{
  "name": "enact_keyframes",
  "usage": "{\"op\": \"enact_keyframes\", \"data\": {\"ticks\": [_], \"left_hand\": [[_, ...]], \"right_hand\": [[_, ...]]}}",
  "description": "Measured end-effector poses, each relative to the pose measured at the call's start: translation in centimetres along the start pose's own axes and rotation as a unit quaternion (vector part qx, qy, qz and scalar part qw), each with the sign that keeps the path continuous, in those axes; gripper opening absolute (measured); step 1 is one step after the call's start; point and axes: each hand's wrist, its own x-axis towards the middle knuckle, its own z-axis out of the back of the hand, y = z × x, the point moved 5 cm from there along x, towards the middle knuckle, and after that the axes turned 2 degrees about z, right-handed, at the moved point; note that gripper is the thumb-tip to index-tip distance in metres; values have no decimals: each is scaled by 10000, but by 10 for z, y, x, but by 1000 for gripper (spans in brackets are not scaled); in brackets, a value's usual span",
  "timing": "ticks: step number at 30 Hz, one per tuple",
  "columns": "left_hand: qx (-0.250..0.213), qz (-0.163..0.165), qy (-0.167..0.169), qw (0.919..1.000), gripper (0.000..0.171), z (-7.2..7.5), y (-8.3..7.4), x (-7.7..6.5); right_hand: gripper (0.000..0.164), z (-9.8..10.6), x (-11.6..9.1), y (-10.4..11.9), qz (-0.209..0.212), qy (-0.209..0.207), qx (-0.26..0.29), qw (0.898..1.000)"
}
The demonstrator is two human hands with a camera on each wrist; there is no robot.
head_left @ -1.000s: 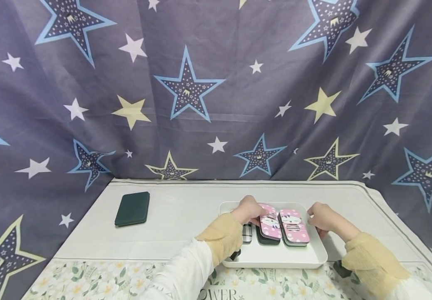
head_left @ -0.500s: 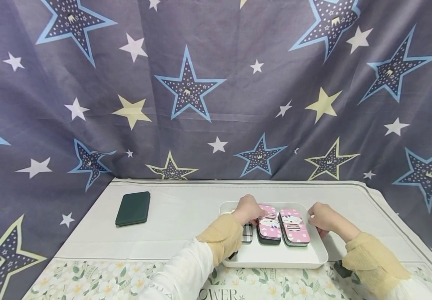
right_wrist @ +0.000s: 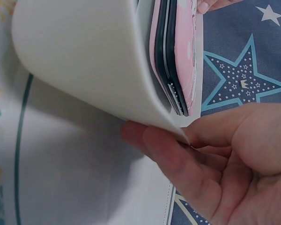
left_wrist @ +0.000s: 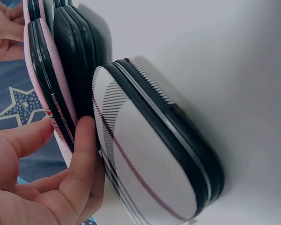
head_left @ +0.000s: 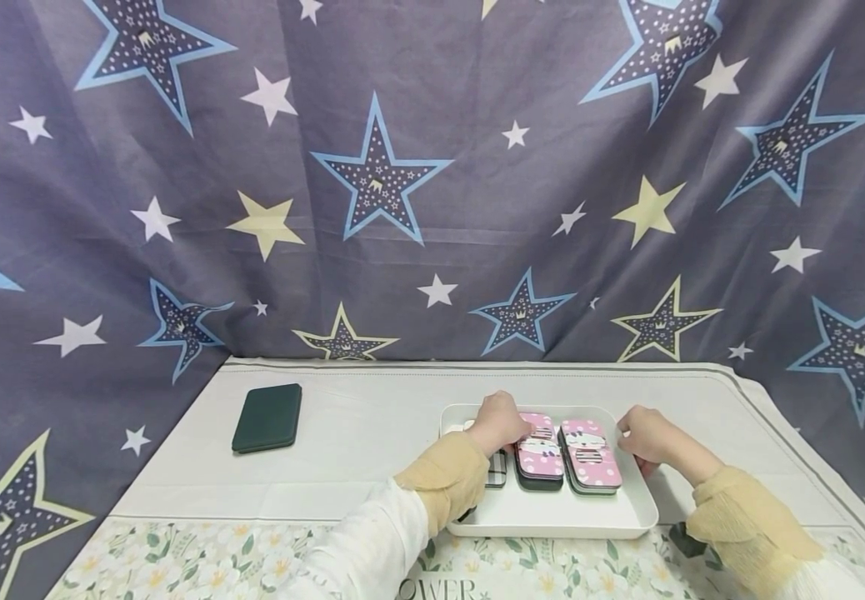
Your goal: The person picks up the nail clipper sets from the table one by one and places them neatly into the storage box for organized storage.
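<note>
My left hand pinches a small pink case with a cartoon cat print between thumb and fingers, at its far left side. That case lies on top of a black case, roughly lined up with it. To its right is a second pink case, stacked on another case whose edge shows below. A white plaid case stands left of the black one, partly hidden by my left wrist in the head view. All are inside a white tray. My right hand pinches the tray's right rim.
A dark green case lies on the white tablecloth to the left. A floral strip runs along the front of the table. Behind the table hangs a star-patterned curtain.
The pink case in my left hand has shifted slightly left and straightened over the black case. My right hand stays on the tray rim.
</note>
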Motion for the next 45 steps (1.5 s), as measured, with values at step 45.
{"op": "enact_keyframes", "data": {"ticks": [45], "left_hand": [[503, -1753, -400, 9824, 82, 77, -12, -85]], "right_hand": [[20, 0, -2, 1, 50, -82, 199, 9998]]}}
